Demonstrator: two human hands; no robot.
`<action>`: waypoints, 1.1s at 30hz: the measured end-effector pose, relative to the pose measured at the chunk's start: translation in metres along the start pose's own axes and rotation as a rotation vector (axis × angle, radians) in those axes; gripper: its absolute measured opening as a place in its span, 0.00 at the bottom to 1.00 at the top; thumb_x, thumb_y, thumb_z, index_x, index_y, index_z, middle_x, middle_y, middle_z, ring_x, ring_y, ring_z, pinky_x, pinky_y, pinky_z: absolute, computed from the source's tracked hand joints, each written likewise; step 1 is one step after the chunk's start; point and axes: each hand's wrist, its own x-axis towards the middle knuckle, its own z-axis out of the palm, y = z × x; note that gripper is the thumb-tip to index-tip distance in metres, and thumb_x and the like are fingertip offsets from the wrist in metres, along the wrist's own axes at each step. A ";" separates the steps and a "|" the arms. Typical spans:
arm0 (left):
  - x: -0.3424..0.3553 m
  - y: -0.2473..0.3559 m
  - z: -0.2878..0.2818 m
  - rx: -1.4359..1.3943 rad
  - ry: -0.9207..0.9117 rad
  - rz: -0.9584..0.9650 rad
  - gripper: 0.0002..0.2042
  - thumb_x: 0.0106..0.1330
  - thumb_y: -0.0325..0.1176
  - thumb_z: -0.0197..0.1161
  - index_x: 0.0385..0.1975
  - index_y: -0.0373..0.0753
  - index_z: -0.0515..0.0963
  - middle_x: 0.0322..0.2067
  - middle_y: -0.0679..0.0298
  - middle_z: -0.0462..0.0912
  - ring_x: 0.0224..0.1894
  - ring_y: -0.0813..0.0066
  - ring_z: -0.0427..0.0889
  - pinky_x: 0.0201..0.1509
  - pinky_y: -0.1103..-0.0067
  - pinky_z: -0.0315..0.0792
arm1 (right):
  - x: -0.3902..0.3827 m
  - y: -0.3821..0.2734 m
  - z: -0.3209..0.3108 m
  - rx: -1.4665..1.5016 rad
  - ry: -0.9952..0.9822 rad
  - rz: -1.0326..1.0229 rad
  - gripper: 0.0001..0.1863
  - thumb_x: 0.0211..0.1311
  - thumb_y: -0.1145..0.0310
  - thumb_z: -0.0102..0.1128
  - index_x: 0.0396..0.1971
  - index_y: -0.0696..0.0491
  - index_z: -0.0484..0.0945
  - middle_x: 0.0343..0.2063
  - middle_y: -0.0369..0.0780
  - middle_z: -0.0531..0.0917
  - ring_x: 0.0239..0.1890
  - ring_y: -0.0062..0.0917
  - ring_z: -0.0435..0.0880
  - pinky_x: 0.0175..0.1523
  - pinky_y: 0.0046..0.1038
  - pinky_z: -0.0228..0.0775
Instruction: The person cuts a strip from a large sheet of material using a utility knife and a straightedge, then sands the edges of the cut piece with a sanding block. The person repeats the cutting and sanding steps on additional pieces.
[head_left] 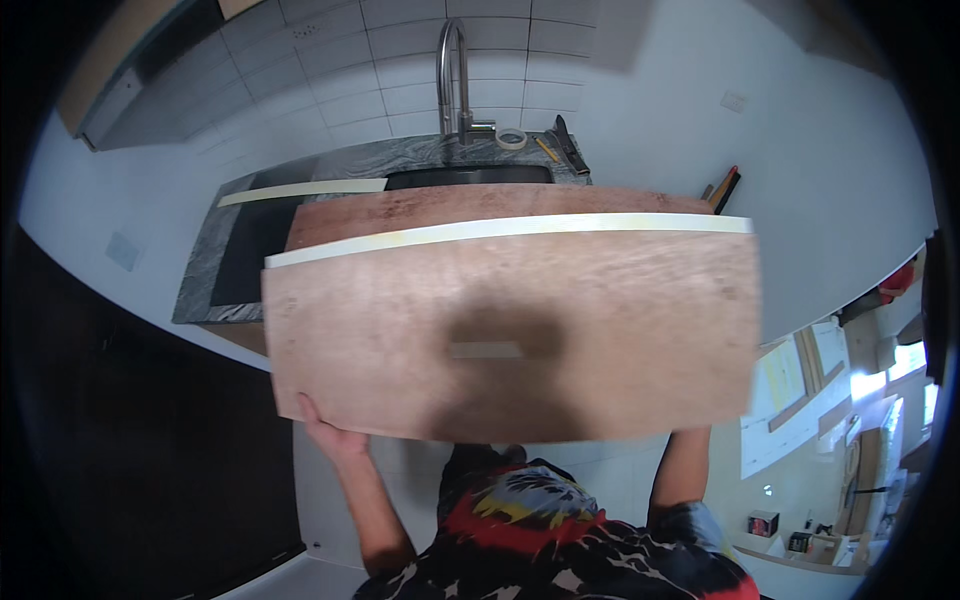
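Note:
A wide plywood board (600,330) fills the middle of the view, with a shadow across it and a pale strip (510,228) along its far edge. My left hand (338,437) grips its near left corner, thumb on the upper face and the other fingers underneath. At the near right, my right hand (690,438) goes under the board; its fingers are hidden, and only the wrist and forearm show. Just beyond lies a second, reddish board (500,202), partly covered by the first. It overlaps the front of the dark sink (470,177).
A tall faucet (455,80) rises from the grey stone countertop (200,270). Near it lie a tape roll (511,139), a yellow pencil-like stick (546,150) and a dark tool (570,148). Another pale strip (300,189) crosses the counter. Long-handled items (727,190) lean by the right wall.

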 end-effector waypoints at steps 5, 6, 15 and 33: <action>0.079 0.019 -0.016 0.055 0.044 0.011 0.29 0.77 0.50 0.54 0.70 0.38 0.66 0.68 0.55 0.70 0.68 0.52 0.70 0.70 0.56 0.67 | 0.026 0.035 -0.082 -0.118 -0.096 0.403 0.34 0.71 0.50 0.59 0.64 0.64 0.70 0.61 0.47 0.77 0.60 0.34 0.79 0.60 0.35 0.75; 0.094 0.016 -0.013 0.084 0.071 0.026 0.29 0.77 0.50 0.54 0.70 0.38 0.65 0.68 0.55 0.70 0.68 0.52 0.70 0.70 0.56 0.68 | 0.038 0.050 -0.088 -0.326 -0.144 0.432 0.33 0.70 0.53 0.62 0.62 0.65 0.71 0.58 0.46 0.80 0.57 0.32 0.81 0.59 0.34 0.76; 0.248 0.019 -0.008 0.254 0.187 0.066 0.31 0.77 0.54 0.53 0.71 0.38 0.64 0.69 0.55 0.69 0.69 0.55 0.70 0.70 0.57 0.69 | 0.131 0.195 -0.050 -1.134 -0.205 0.411 0.32 0.61 0.60 0.73 0.58 0.66 0.76 0.48 0.45 0.85 0.49 0.26 0.83 0.54 0.29 0.76; 0.332 0.008 -0.042 0.652 0.393 0.141 0.35 0.75 0.55 0.55 0.74 0.38 0.59 0.74 0.55 0.61 0.74 0.60 0.62 0.75 0.62 0.61 | 0.267 0.192 -0.015 -1.494 -0.107 -0.429 0.21 0.70 0.63 0.55 0.58 0.58 0.78 0.49 0.53 0.84 0.51 0.46 0.84 0.57 0.38 0.74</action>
